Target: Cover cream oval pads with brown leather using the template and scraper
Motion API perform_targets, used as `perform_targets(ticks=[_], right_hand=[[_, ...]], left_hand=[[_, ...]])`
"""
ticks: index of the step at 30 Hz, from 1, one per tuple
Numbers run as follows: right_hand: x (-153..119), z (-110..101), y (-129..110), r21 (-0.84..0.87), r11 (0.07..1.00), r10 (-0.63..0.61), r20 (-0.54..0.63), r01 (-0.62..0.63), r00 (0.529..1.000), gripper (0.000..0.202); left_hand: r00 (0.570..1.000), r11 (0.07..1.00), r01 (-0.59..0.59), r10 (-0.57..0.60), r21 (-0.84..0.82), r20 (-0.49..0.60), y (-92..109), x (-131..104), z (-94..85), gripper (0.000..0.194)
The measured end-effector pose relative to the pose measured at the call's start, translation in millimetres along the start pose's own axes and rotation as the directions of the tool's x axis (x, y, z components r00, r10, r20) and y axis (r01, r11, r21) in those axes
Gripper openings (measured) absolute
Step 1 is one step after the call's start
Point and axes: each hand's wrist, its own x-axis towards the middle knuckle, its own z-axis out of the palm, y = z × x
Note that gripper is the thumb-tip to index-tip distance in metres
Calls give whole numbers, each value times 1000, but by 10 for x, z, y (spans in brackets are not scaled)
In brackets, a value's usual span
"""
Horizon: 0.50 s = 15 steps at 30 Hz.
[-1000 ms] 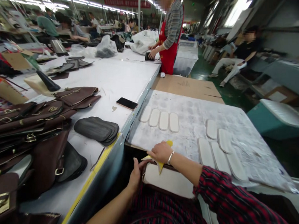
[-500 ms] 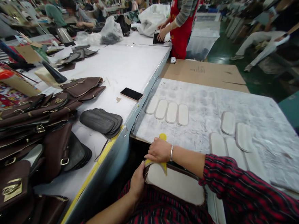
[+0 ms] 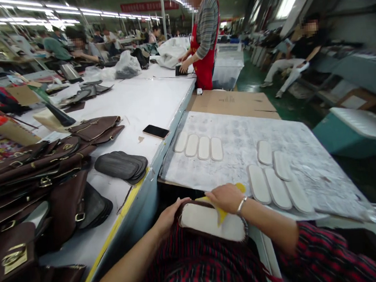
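Note:
A brown bag piece with a white oval panel [image 3: 209, 223] facing up rests on my lap, below the near edge of the board. My left hand [image 3: 169, 217] grips its left end, fingers over the upper rim. In my right hand [image 3: 227, 198] is a yellow scraper [image 3: 223, 215], its pointed corner touching the white panel right of the middle. Several white oval pieces [image 3: 203, 148] lie in a row on the grey-white board [image 3: 235, 133]. More white ovals [image 3: 277, 188] lie at the board's right, some overlapping.
Brown bags [image 3: 63, 197] and a stack of dark oval pieces [image 3: 120, 166] cover the left table [image 3: 146, 96], beside a phone [image 3: 155, 131]. A person in a red apron [image 3: 203, 62] stands beyond. A teal bin [image 3: 354, 131] is at right.
The view has tilted up and shifted right. My right hand and the yellow scraper have moved right along the white panel; my left hand still holds its left end.

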Motion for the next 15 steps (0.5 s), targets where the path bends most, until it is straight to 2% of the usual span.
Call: perform_targets(ticks=[2, 4, 6, 8, 10, 11, 12, 15], right_hand=[[-312, -7, 157, 127, 991, 36, 40, -41, 999, 34], [-653, 34, 222, 367, 928, 32, 104, -69, 994, 25], [-958, 137, 144, 652, 747, 35, 157, -130, 987, 23], [-1170, 298, -69, 862, 467, 18, 215, -198, 976, 28], [-1261, 490, -356, 943, 189, 3, 277, -272, 961, 32], [-1260, 583, -504, 951, 92, 22, 293, -294, 956, 33], [-1231, 667, -643, 953, 34, 64, 299, -302, 952, 32], [-1032, 826, -977, 949, -39, 235, 312, -312, 920, 30]], left_hand=[[997, 999, 43, -42, -23, 63, 42, 94, -32, 50], [993, 999, 47, -45, -17, 106, 72, 196, -47, 44], [990, 999, 37, -32, -33, 137, 83, 275, -53, 41], [990, 998, 15, -5, -63, 143, 68, 310, -57, 41], [992, 994, -34, 47, -106, 121, 28, 292, -57, 43], [991, 989, -63, 77, -131, 105, 0, 265, -53, 45], [990, 984, -90, 105, -155, 90, -31, 227, -47, 49], [984, 961, -146, 166, -236, 68, -123, 78, -20, 64]])
